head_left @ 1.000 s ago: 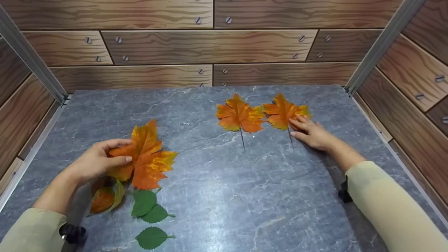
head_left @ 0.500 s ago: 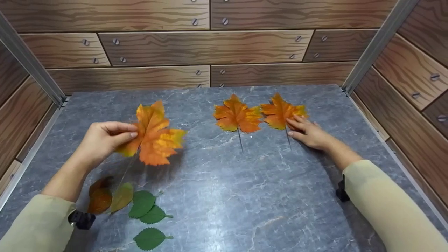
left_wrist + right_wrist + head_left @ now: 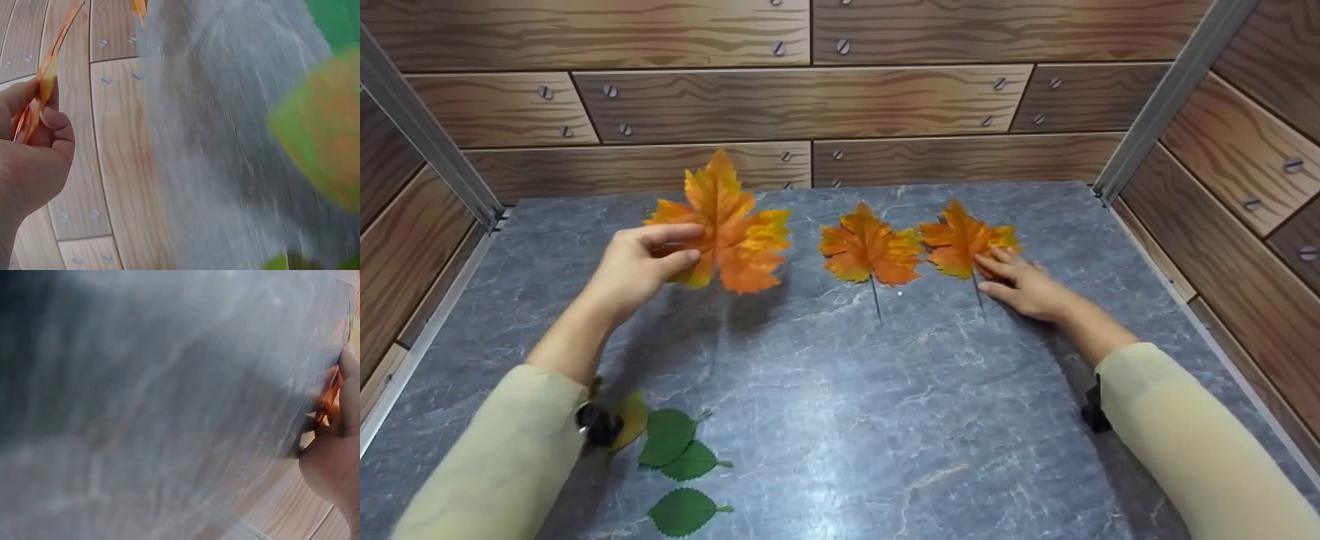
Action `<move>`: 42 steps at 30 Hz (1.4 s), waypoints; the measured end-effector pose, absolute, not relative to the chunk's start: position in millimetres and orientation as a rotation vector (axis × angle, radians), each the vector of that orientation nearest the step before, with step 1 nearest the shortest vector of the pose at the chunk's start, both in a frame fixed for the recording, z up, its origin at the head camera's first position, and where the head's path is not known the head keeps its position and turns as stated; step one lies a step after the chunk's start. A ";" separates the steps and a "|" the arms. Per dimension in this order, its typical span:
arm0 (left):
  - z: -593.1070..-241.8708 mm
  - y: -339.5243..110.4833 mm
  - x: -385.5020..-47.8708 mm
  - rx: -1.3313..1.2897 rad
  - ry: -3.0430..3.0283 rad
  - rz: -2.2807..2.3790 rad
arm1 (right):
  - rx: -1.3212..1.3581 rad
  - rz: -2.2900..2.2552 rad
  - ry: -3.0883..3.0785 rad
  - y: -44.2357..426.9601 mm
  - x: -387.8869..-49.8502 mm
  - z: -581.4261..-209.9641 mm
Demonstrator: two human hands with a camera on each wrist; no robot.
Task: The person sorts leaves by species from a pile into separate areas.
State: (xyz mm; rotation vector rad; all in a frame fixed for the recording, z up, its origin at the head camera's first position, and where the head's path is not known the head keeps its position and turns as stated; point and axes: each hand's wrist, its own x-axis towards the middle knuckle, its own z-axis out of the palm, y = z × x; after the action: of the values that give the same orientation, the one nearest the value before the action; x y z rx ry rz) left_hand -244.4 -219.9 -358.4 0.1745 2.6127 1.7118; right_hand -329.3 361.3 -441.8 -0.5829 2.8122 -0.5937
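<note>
My left hand [image 3: 641, 262] pinches an orange maple leaf [image 3: 735, 247] by its left lobe, thumb in front, holding it above the table. The left wrist view shows this held leaf [image 3: 48, 79] edge-on between thumb and fingers. At the right, my right hand [image 3: 1027, 285] rests its fingers on the lower right part of another orange maple leaf [image 3: 956, 236], which lies flat with its thin stem toward me. Between the two hands lies a third maple leaf [image 3: 866, 251], stem also toward me, close beside the right one.
Several green leaves [image 3: 682, 512] lie at the front left of the grey marbled table [image 3: 825, 420]. A yellowish leaf [image 3: 631, 420] beside them is partly hidden behind my left wrist camera [image 3: 600, 425]. Wood-patterned walls [image 3: 802, 105] enclose the back and sides.
My left hand has lifted the maple leaf off the front left and carried it away from me and rightward, toward the two lying maple leaves. My right hand has stayed in place.
</note>
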 end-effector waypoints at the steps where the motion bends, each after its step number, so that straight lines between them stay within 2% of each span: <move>1: -360.1 -215.5 -248.5 0.173 2.606 1.733 | -0.583 -0.594 2.813 361.4 -329.2 -441.7; 17: -404.6 -162.9 -297.0 0.079 2.449 1.952 | -0.570 -0.585 2.808 360.6 -326.7 -443.7; 42: -437.5 -151.7 -314.4 -0.028 2.354 1.910 | -0.587 -0.596 2.809 361.4 -329.4 -442.1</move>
State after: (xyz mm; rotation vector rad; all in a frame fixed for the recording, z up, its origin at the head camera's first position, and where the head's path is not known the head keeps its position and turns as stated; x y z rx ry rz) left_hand -314.4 -151.7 -437.5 -0.0276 2.3544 1.9099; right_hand -329.4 361.4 -442.1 -0.5873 2.8093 -0.5956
